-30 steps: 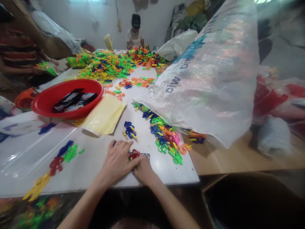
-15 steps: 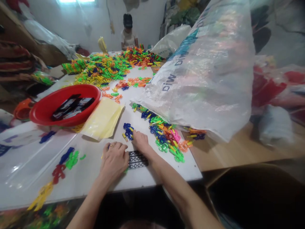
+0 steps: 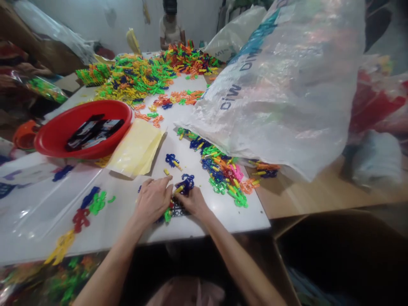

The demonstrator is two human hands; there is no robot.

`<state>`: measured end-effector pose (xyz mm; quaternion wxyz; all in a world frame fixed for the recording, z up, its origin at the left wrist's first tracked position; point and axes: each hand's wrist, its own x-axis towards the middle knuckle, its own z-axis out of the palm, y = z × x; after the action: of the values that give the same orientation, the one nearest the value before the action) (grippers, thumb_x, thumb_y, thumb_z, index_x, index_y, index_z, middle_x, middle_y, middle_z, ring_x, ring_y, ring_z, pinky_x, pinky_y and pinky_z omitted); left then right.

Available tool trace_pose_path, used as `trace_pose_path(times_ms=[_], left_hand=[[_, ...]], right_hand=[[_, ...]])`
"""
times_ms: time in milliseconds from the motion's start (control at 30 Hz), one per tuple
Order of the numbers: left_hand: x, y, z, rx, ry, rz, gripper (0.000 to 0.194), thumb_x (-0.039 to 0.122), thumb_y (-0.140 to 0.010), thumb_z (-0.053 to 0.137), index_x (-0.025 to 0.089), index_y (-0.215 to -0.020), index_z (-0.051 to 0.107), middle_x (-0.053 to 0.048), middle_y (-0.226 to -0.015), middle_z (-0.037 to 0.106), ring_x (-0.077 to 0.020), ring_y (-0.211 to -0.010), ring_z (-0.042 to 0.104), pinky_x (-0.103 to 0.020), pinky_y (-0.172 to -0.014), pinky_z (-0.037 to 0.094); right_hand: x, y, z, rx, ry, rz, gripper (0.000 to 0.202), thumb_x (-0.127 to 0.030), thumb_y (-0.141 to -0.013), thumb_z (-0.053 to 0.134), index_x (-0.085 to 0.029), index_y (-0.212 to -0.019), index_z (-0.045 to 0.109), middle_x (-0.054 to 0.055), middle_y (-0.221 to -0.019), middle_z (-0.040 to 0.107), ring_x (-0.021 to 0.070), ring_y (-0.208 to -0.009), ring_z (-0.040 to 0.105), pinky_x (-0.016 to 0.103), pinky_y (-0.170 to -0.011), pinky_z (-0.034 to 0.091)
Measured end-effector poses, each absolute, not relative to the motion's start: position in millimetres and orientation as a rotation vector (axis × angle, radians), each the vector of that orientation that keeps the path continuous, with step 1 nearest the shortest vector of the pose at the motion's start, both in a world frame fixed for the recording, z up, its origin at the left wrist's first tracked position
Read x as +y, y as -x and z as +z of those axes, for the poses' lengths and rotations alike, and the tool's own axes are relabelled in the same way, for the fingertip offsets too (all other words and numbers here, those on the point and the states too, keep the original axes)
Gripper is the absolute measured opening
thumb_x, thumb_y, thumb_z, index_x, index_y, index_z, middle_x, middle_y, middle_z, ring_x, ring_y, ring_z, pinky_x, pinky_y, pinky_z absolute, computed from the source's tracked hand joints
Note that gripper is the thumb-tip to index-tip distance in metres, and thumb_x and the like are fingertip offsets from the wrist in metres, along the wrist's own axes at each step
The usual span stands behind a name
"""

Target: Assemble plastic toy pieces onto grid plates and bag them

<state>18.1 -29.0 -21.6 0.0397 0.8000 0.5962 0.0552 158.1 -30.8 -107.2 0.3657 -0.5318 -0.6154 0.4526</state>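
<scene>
Left hand (image 3: 153,199) and right hand (image 3: 193,200) together, fingers pinching blue and yellow plastic pieces (image 3: 184,185) over a black grid (image 3: 179,209); red bowl (image 3: 57,138) far left.

So there's a little clump of blue and yellow plastic clip pieces (image 3: 184,185) sitting on the white tabletop near the front edge, jumbled together. Just nearer than it lies a flat black plastic grid piece (image 3: 178,209), mostly covered, with a small green plastic piece (image 3: 167,214) at its left side.
</scene>
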Motion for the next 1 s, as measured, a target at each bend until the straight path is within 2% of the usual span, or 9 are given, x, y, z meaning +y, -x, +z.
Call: trace_pose_path(times_ms=[200,333,433,500,600,667,767,867,1000], left_hand=[[-29,-21,-17,1.801,-2.457,0.163,0.053,0.049,-0.092,0.036,0.017,-0.132,0.049,-0.01,-0.108,0.07,-0.0254,-0.099,0.064,-0.042,-0.097,0.039],[-21,-20,-20,1.881,-2.489,0.137,0.04,0.038,-0.091,0.037,0.019,-0.117,0.06,-0.011,-0.109,0.069,-0.028,-0.096,0.064,-0.045,-0.094,0.04],[-14,-18,-22,1.872,-2.533,0.061,0.036,0.031,-0.091,0.033,0.017,-0.095,0.065,-0.011,-0.097,0.07,-0.0283,-0.09,0.065,-0.044,-0.087,0.042],[-13,-18,-22,1.802,-2.576,0.024,0.034,0.028,-0.091,0.031,0.017,-0.088,0.064,-0.01,-0.089,0.07,-0.027,-0.085,0.066,-0.042,-0.084,0.041],[-17,-19,-22,1.707,-2.613,0.038,0.03,0.026,-0.09,0.033,0.019,-0.085,0.062,-0.008,-0.083,0.07,-0.0247,-0.079,0.065,-0.041,-0.082,0.039],[-20,-19,-21,1.685,-2.613,0.054,0.03,0.025,-0.09,0.033,0.019,-0.084,0.061,-0.007,-0.08,0.069,-0.0245,-0.076,0.064,-0.041,-0.081,0.039],[-23,-19,-18,1.683,-2.592,0.073,0.032,0.024,-0.09,0.032,0.018,-0.086,0.062,-0.007,-0.079,0.069,-0.0237,-0.075,0.064,-0.042,-0.082,0.037],[-23,-18,-18,1.7,-2.565,0.111,0.03,0.023,-0.089,0.033,0.018,-0.094,0.063,-0.006,-0.085,0.071,-0.0223,-0.078,0.065,-0.042,-0.086,0.038],[-15,-21,-20,1.779,-2.515,0.131,0.029,0.024,-0.089,0.036,0.019,-0.099,0.063,-0.006,-0.088,0.073,-0.0225,-0.082,0.066,-0.042,-0.09,0.041]], right_hand=[[-29,-141,-121,-2.151,1.463,0.766,0.024,-0.01,-0.08,0.048,-0.014,-0.101,0.057,0.011,-0.097,0.067,0.021,-0.086,0.063,0.029,-0.074,0.047],[-21,-128,-116,-2.347,1.487,0.642,0.024,-0.014,-0.088,0.038,-0.015,-0.105,0.056,0.01,-0.096,0.067,0.0213,-0.085,0.064,0.029,-0.071,0.048],[-15,-127,-107,-2.397,1.476,0.64,0.023,-0.019,-0.091,0.038,-0.015,-0.106,0.055,0.009,-0.097,0.067,0.0219,-0.082,0.065,0.03,-0.069,0.048],[-16,-136,-103,-2.407,1.439,0.662,0.022,-0.02,-0.091,0.04,-0.015,-0.104,0.057,0.009,-0.097,0.067,0.0221,-0.083,0.065,0.031,-0.071,0.048],[-12,-167,-97,-2.401,1.313,0.746,0.017,-0.021,-0.089,0.049,-0.017,-0.102,0.059,0.007,-0.099,0.067,0.0197,-0.089,0.063,0.029,-0.078,0.047],[4,-197,-88,-2.354,1.355,0.711,0.023,-0.019,-0.087,0.054,-0.017,-0.109,0.058,0.007,-0.107,0.065,0.0183,-0.096,0.06,0.027,-0.083,0.045],[49,-238,-70,-2.302,1.74,0.373,0.032,-0.009,-0.089,0.044,-0.015,-0.119,0.054,0.013,-0.117,0.058,0.0205,-0.104,0.055,0.031,-0.086,0.044],[94,-259,-56,-2.39,1.975,0.064,0.034,-0.006,-0.09,0.037,-0.013,-0.118,0.056,0.017,-0.121,0.053,0.0251,-0.11,0.05,0.036,-0.085,0.045],[115,-243,-55,-2.463,1.971,0.022,0.031,-0.007,-0.089,0.039,-0.009,-0.112,0.06,0.019,-0.116,0.055,0.0278,-0.11,0.047,0.039,-0.086,0.043]])
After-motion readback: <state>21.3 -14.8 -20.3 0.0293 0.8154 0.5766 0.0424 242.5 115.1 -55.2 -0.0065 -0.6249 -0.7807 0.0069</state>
